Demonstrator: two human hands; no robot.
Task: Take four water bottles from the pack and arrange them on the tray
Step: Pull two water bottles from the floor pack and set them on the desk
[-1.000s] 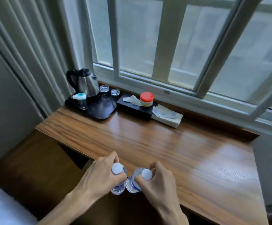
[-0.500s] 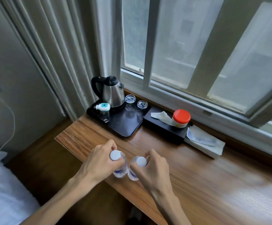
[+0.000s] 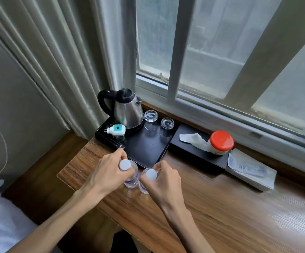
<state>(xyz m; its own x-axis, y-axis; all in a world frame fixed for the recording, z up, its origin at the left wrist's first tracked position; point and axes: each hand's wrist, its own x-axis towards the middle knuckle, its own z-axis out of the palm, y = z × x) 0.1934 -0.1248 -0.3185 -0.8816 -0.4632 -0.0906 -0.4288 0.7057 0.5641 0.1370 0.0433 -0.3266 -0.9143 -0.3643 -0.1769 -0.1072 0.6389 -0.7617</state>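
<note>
My left hand (image 3: 106,172) grips a clear water bottle (image 3: 132,177) with a white cap by its neck. My right hand (image 3: 166,181) grips a second white-capped water bottle (image 3: 144,181) the same way. Both bottles hang upright side by side, close together, just above the wooden desk at the near edge of the black tray (image 3: 146,150). The tray holds a steel kettle (image 3: 128,109), two upturned glasses (image 3: 150,117) and a white and teal plug-in device (image 3: 116,129). The pack is out of view.
A black tissue box (image 3: 193,152) with a red-lidded jar (image 3: 220,143) on it lies right of the tray, then a flat wrapped packet (image 3: 250,169). Curtains (image 3: 57,61) hang at left, the window behind. White bedding (image 3: 0,220) lies at lower left.
Both hands have carried the bottles forward from the desk's near edge up to the tray's front edge. My view has swung left and closer to the tray.
</note>
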